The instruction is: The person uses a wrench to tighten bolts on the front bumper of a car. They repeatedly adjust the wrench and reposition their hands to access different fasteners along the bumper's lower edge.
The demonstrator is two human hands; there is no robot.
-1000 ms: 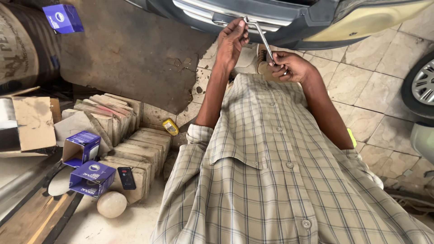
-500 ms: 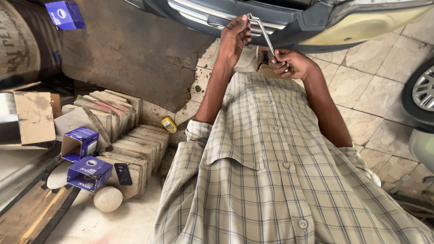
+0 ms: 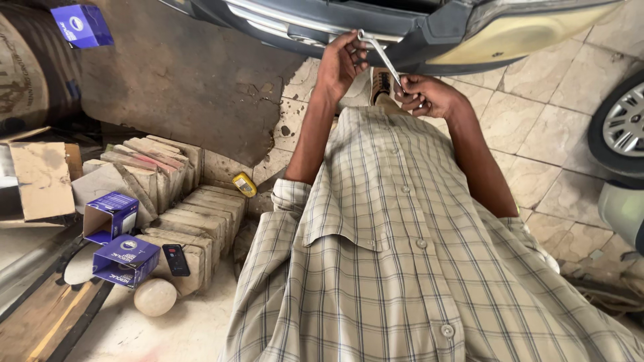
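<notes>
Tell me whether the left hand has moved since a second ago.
Yes. The left hand rose slightly against the car bumper, now gripping the wrench at the bumper's lower edge.

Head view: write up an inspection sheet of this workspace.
Surface: tiled floor, stained, with a dark worn patch at left.
Job's things: slim metal tool held up to the car bumper.
Clutter: stacked paving blocks, two blue boxes, a third blue box up left, black remote, round stone, yellow object, cardboard.
Hands: left hand at the tool's upper end; right hand, fingers closed on its lower end.
Cables: nothing seen.
Surroundings: car wheel at right.
</notes>
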